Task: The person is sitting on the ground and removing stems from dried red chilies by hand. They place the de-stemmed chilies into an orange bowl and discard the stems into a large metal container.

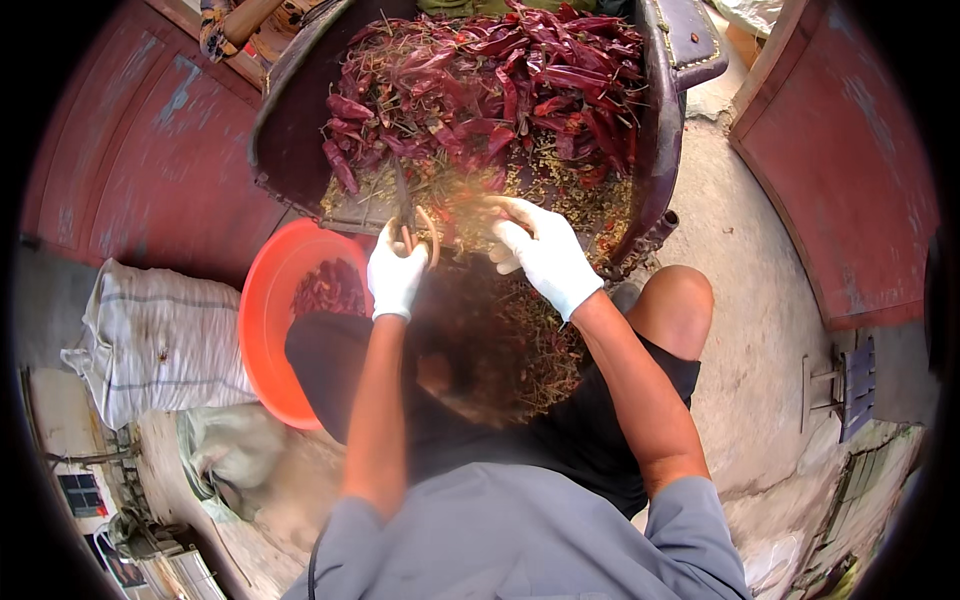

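Note:
My left hand (pixel 397 270), in a white glove, holds scissors (pixel 407 206) by the handles, with the blades pointing away over the near edge of a dark cart bed (pixel 292 124). To its right, my gloved right hand (pixel 546 251) has its fingers curled above that edge; blur hides whether anything lies between them. Dried red chili peppers (pixel 517 82) are heaped in the bed, with yellow seeds (pixel 559 176) and stems scattered nearer me. Below my hands, between my legs, lies a pile of stems and debris (pixel 540 360), partly blurred.
An orange-red plastic basin (pixel 266 337) holding red chili pieces (pixel 330 289) stands left of my leg. Beside it are a white woven sack (pixel 172 330) and a pale crumpled bag (pixel 232 450). Red doors (pixel 847 150) flank the cart. A small slatted stool (pixel 857 390) is at the right.

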The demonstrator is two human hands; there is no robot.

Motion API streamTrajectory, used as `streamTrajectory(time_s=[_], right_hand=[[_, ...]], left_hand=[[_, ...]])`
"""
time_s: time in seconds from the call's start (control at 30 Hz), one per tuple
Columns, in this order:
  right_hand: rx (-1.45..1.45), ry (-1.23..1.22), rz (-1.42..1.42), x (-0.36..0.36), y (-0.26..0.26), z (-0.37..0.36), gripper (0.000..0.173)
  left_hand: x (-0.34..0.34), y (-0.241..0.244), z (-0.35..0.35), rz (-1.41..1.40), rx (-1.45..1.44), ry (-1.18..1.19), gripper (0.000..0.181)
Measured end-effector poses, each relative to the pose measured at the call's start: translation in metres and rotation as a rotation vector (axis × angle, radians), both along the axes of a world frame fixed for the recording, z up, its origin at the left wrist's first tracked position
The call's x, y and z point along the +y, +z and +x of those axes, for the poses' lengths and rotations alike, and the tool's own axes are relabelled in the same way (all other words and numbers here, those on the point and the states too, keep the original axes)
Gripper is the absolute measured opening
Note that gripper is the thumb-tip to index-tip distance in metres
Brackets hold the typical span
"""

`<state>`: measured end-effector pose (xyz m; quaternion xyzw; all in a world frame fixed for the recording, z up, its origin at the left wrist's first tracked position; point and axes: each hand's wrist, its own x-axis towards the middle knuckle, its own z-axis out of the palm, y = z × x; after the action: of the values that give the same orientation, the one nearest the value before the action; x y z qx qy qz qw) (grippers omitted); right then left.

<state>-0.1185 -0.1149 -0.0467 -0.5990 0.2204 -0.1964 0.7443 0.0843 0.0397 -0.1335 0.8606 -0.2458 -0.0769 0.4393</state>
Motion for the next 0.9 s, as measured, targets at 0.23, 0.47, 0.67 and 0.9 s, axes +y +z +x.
streamTrajectory(time_s=[0.23,0.47,0.67,0.9], right_hand=[[0.01,-0.018,0.002,0.001,0.006,-0.005,0.032],[-0.046,0.041,0.002,0.002,0.006,-0.006,0.028],[-0.092,0.069,-0.07,0.001,0.003,-0.007,0.027],[-0.082,0.161,-0.133,-0.002,0.004,-0.01,0.029]], left_hand=[[0.019,0.041,-0.059,-0.402,0.062,-0.223,0.069],[0.003,0.09,-0.085,-0.111,-0.078,-0.346,0.04],[-0.002,0.104,-0.083,0.048,-0.539,-0.506,0.048],[0.004,0.102,-0.078,0.081,-0.638,-0.647,0.057]])
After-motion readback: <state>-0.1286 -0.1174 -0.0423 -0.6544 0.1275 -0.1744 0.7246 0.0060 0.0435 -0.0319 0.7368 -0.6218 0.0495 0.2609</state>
